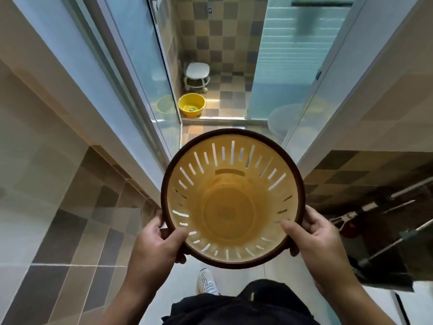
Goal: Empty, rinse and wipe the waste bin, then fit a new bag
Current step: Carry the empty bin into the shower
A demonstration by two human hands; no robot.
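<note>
I look straight down into a round waste bin held in front of me. It is yellow-tan plastic with slotted walls and a dark brown rim, and nothing lies inside. My left hand grips the rim at its lower left, thumb curled over the edge into the bin. My right hand grips the rim at the lower right, thumb likewise inside. No bag is in view.
Ahead, a doorway between glass sliding doors opens on a tiled shower room with a yellow basin and a white stool. Mop handles lean at the right. Tiled walls stand close on both sides.
</note>
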